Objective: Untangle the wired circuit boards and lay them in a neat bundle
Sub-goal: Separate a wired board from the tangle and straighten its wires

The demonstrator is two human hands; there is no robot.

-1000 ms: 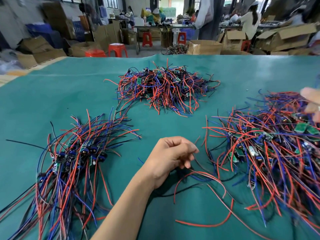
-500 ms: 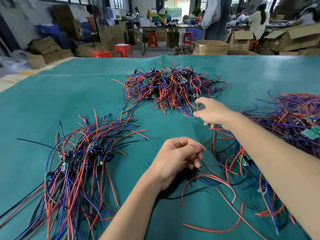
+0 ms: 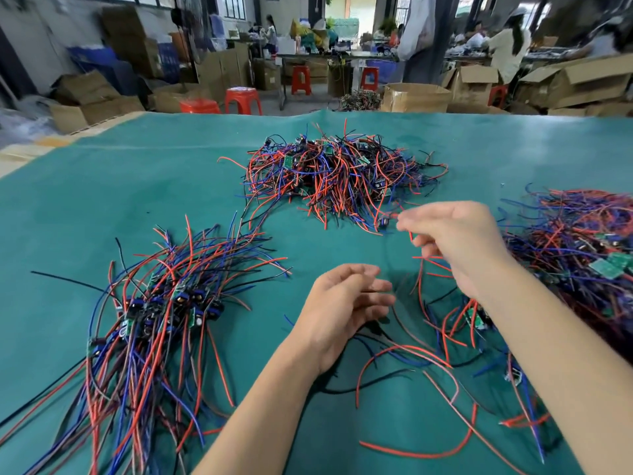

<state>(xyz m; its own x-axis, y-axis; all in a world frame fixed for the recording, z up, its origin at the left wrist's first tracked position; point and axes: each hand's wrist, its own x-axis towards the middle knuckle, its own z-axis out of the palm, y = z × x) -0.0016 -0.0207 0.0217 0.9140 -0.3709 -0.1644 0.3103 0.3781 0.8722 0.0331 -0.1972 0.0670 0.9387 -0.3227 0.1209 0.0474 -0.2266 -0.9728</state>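
Sorting half done | combed bundle [image 3: 154, 313] outside left hand [image 3: 337, 303], its fingers loosely curled, empty | right hand [image 3: 459, 241] fingers pinching red wire [image 3: 416, 269] | tangled heaps [image 3: 339, 173] beyond remain

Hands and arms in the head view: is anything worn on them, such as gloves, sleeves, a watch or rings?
Nothing visible. The left hand and right hand are ungloved, both forearms bare to the frame edge: no sleeves, watch, wristband or rings show. The fingertips are motion-blurred.

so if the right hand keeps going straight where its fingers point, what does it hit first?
Probably the far tangled pile. The right hand points up-left, and that pile's near wire ends lie just past its fingertips. Height above the mat is unclear.
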